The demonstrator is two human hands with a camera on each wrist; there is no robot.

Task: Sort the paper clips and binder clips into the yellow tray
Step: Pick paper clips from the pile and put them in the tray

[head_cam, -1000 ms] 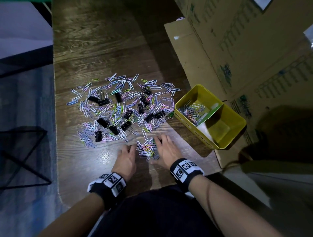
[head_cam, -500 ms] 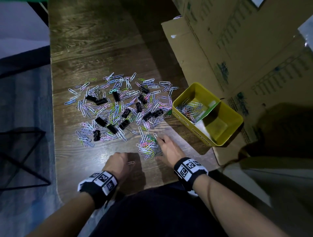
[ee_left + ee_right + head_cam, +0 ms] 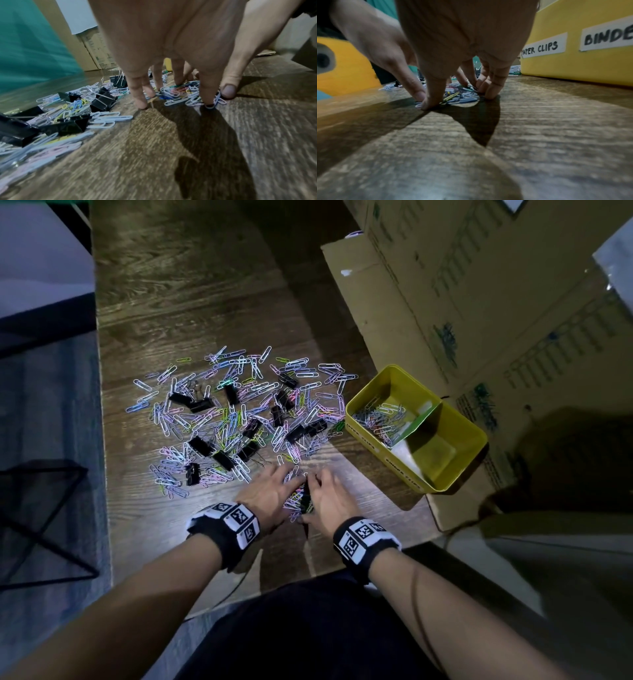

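Coloured paper clips and black binder clips lie scattered across the wooden table. The yellow tray stands to the right, split by a green divider, with paper clips in its far compartment. A small pile of paper clips lies near the front edge. My left hand and right hand cup it from both sides. In the left wrist view the left hand has thumb and fingertips planted around the pile. In the right wrist view the right hand claws round the pile.
Large cardboard boxes rise behind and right of the tray. The tray's front wall carries labels "PAPER CLIPS" and "BINDE". A black wire frame stands on the floor beyond the table's left edge.
My left hand has moved right from the bare table to the small pile. Both hands have closed in, so the pile is squeezed between them.
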